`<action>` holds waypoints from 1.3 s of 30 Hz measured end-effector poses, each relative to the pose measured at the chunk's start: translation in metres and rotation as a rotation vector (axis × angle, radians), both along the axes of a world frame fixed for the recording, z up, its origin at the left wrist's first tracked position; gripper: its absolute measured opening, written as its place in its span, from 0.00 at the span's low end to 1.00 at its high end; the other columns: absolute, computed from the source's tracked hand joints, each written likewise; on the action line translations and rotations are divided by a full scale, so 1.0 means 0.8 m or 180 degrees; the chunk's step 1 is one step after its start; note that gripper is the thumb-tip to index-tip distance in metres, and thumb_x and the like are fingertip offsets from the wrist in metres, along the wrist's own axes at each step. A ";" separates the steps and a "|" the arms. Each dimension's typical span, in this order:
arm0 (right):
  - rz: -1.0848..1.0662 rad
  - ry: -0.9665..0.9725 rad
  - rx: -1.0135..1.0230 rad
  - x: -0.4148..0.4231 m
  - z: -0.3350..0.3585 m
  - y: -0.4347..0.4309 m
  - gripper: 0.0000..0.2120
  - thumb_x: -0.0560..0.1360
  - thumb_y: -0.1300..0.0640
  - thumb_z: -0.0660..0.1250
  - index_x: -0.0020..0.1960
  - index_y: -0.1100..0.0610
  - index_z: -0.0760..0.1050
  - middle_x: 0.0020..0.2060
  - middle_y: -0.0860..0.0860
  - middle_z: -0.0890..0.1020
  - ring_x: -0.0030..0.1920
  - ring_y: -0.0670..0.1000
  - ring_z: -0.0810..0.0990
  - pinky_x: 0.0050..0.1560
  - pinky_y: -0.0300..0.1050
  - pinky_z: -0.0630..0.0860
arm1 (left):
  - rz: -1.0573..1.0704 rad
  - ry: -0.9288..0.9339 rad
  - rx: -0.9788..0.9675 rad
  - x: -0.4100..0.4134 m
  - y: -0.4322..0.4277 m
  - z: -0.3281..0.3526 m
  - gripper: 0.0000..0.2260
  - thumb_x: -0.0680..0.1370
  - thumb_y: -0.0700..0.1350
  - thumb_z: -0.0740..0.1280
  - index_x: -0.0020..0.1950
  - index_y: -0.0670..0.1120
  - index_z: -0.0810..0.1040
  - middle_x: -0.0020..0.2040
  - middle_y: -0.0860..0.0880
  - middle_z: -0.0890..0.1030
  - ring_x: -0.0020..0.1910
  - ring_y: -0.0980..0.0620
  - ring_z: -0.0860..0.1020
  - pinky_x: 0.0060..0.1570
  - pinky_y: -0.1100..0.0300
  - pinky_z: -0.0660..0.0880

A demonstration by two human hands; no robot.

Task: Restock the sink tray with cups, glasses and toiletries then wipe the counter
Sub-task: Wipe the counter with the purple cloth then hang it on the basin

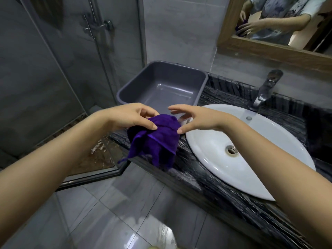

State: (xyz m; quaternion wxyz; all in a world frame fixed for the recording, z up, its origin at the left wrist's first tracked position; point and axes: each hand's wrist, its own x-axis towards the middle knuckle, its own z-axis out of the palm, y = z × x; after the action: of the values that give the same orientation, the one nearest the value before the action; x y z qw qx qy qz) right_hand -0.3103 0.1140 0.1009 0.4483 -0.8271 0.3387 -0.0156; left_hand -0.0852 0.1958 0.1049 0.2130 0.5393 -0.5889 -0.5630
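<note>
A purple cloth (158, 141) hangs bunched over the left end of the dark marble counter (224, 187). My left hand (129, 116) grips its top, thumb pressed on the fabric. My right hand (195, 119) hovers just right of the cloth with fingers spread, its fingertips at the cloth's upper edge; whether they touch is unclear. Behind my hands an empty grey plastic tub (201, 81) stands on the counter's far left corner.
A white oval basin (269, 141) with a chrome tap (265, 88) fills the counter to the right. A glass shower screen (75, 69) stands to the left. A wood-framed mirror (269, 49) hangs above. Grey floor tiles lie below.
</note>
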 end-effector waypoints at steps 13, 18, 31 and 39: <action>-0.0459 0.0714 -0.1732 0.020 -0.097 -0.009 0.11 0.72 0.58 0.68 0.53 0.57 0.79 0.50 0.57 0.82 0.50 0.58 0.80 0.51 0.48 0.75 | 0.0162 -0.2436 -0.1328 -0.003 -0.035 -0.102 0.10 0.72 0.40 0.68 0.53 0.45 0.80 0.51 0.46 0.83 0.51 0.49 0.80 0.51 0.61 0.72; -0.0575 0.0630 -0.2402 -0.017 -0.165 0.030 0.08 0.73 0.60 0.63 0.52 0.60 0.74 0.52 0.57 0.76 0.53 0.60 0.74 0.45 0.53 0.74 | 0.0218 -0.2495 -0.2237 -0.036 -0.012 -0.177 0.10 0.73 0.37 0.64 0.54 0.41 0.76 0.52 0.41 0.79 0.53 0.42 0.76 0.52 0.51 0.72; -0.0386 0.0442 -0.2234 -0.035 -0.221 0.082 0.17 0.70 0.52 0.71 0.57 0.57 0.76 0.51 0.55 0.77 0.48 0.57 0.74 0.46 0.51 0.77 | 0.0285 -0.2656 -0.2157 -0.011 0.041 -0.246 0.16 0.70 0.40 0.71 0.57 0.43 0.76 0.56 0.43 0.77 0.56 0.43 0.76 0.55 0.50 0.75; -0.0873 0.0395 -0.2164 -0.006 -0.234 0.075 0.20 0.69 0.54 0.72 0.58 0.57 0.74 0.52 0.55 0.75 0.51 0.56 0.72 0.49 0.46 0.75 | 0.0178 -0.2939 -0.2451 0.003 0.006 -0.235 0.16 0.68 0.32 0.70 0.55 0.39 0.80 0.56 0.39 0.81 0.54 0.41 0.80 0.53 0.48 0.78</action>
State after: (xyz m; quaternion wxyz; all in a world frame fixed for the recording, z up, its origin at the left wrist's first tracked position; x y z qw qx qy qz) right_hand -0.3148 0.1743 -0.0865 0.1202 -0.8751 0.4483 -0.1369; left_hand -0.0826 0.2005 -0.0832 0.1300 0.6275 -0.7676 -0.0110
